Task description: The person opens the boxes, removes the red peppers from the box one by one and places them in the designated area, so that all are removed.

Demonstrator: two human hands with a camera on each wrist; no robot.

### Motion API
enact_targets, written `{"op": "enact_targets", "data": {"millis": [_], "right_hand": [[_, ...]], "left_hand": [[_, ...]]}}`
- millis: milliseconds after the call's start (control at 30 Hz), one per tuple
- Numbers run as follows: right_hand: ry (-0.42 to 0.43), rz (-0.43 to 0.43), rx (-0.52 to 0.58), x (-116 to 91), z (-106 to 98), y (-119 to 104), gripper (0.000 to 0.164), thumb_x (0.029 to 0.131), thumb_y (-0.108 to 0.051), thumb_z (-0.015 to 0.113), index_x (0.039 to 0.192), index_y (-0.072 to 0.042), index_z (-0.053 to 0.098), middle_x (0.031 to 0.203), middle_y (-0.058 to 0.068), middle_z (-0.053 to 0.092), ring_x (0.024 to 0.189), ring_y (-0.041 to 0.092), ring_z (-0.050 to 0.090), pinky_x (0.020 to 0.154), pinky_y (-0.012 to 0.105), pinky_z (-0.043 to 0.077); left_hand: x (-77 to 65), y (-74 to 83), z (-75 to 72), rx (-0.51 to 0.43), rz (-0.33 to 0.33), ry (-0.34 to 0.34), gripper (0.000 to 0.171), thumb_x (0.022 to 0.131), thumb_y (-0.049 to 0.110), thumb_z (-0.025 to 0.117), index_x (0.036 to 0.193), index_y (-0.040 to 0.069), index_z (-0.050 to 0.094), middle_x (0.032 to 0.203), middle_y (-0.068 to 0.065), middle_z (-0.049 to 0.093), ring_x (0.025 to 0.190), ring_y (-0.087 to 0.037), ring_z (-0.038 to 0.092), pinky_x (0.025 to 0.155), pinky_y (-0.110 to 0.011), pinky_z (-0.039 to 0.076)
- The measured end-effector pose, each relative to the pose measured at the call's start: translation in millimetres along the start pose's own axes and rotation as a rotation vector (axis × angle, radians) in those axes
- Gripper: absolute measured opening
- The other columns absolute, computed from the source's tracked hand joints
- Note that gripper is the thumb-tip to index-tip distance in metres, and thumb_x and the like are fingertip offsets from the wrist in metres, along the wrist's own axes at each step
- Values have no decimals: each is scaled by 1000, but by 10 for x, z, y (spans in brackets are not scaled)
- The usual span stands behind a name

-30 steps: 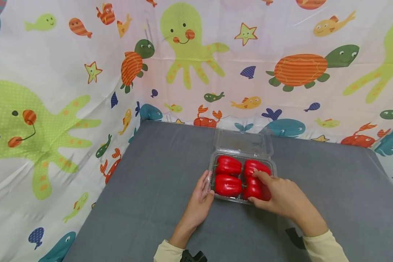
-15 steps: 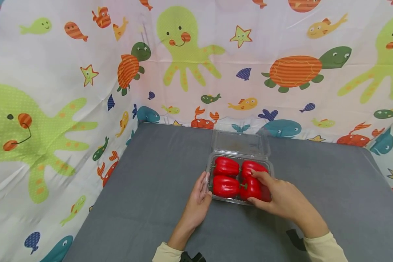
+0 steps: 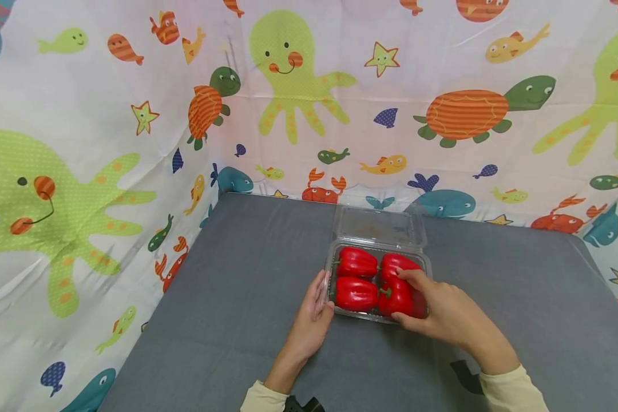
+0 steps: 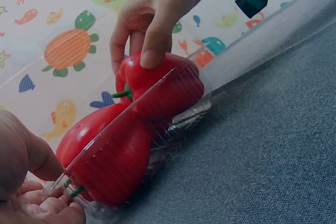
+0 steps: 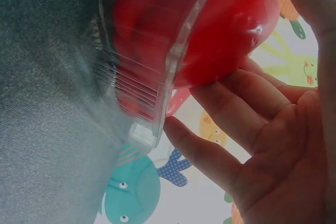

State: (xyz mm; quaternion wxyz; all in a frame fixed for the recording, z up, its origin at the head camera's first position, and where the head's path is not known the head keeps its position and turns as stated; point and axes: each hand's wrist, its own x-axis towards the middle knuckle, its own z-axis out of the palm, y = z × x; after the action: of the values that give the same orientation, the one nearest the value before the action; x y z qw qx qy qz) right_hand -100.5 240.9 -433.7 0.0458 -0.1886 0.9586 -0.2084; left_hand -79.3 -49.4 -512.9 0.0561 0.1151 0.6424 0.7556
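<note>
A clear plastic clamshell container (image 3: 340,312) sits on the grey table with several red bell peppers inside. Two peppers fill its left side, the nearer one (image 3: 356,294) and the farther one (image 3: 357,262). My left hand (image 3: 309,326) grips the container's left wall, thumb at the near corner. With thumb and fingers my right hand (image 3: 450,315) holds the near-right bell pepper (image 3: 395,298), green stem pointing left. In the left wrist view this pepper (image 4: 157,85) sits partly above the rim. Behind it is the far-right pepper (image 3: 396,263), partly covered by the fingers.
The container's lid (image 3: 381,225) lies folded back toward the rear curtain. A grey cloth covers the table (image 3: 237,274). Curtains with sea animals (image 3: 466,114) stand at the back and left. A dark patch (image 3: 466,376) shows beside the right wrist.
The near-right pepper has turned slightly and shifted a little left in my right hand. My left hand stays on the container's edge. The head view has shifted slightly.
</note>
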Motion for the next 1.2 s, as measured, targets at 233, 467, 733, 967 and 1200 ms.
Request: {"op": "enact_targets", "data": {"millis": [233,467,733,967,1200], "right_hand": [[-10,-12,31,14,-17,19,88,78,-54,91,146,-14,51,120,10,76,91,19,74,71,37,67],[-10,-24,63,0,-36,41,87,78,-54,91,145,-16,52,126,12,75,100,26,76,72,38,67],[-6,-28,91,-24,-62,29,87,77,-54,91,146,-19,51,128,12,74,102,27,75,70,37,67],[4,-36,85,-32,-92,24,87,77,-53,92,146,-19,51,122,9,76,97,23,76,68,35,67],[29,-41,71,-41,-168,-16,91,76,-46,95,149,-17,50,111,3,78,93,21,76,68,36,67]], "left_hand": [[-10,-6,-11,-1,12,5,70,105,-10,42,168,0,13,175,-17,18,162,-28,13,127,-37,19],[-10,2,-4,-8,-2,5,70,106,-9,43,168,2,13,176,-13,18,162,-24,14,126,-35,20],[-21,7,-7,-4,-5,2,70,106,-9,42,168,1,12,176,-13,18,162,-24,14,127,-35,20],[-11,9,-1,4,-5,2,69,106,-9,42,168,1,12,176,-14,17,162,-24,14,127,-35,20],[-7,16,6,21,-6,13,70,106,-9,43,168,2,13,175,-13,18,162,-24,15,126,-34,22]]}}
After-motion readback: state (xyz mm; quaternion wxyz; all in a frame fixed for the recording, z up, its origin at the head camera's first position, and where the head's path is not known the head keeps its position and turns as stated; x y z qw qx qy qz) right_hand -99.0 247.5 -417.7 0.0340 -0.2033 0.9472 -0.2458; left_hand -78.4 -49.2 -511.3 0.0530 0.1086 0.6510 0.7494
